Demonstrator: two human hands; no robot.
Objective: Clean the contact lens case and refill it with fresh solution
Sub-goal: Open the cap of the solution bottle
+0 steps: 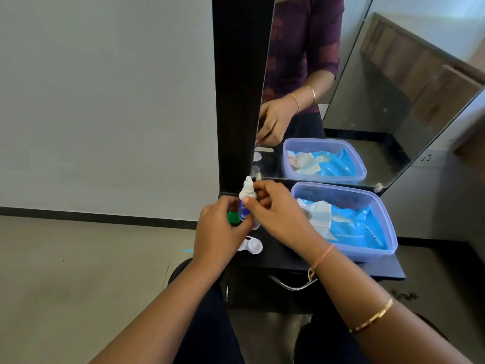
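So, labels first: the small white solution bottle [246,198] has a blue label, but the print is too blurred to read. The blue packets [359,227] carry a line of white print that is also too small to make out.

Containers: a clear lilac plastic tub [367,252] sits on the black shelf [283,256] at the right. It holds the blue packets and some pale folded sachets, with no lid on it. The mirror [367,122] behind shows the tub and its contents again.

The bottle is upright between both hands, just in front of the mirror's black frame. The right hand [280,214] pinches its upper part, thumb pad on the shoulder and fingers curled behind near the nozzle. The left hand [219,232] curls round the lower part. A green cap-like piece [233,217] peeks out between its fingers — whether it is gripped, cannot tell.

The contact lens case [254,246] is white and lies flat on the shelf just beside the left hand, partly hidden by it — one round cup shows.
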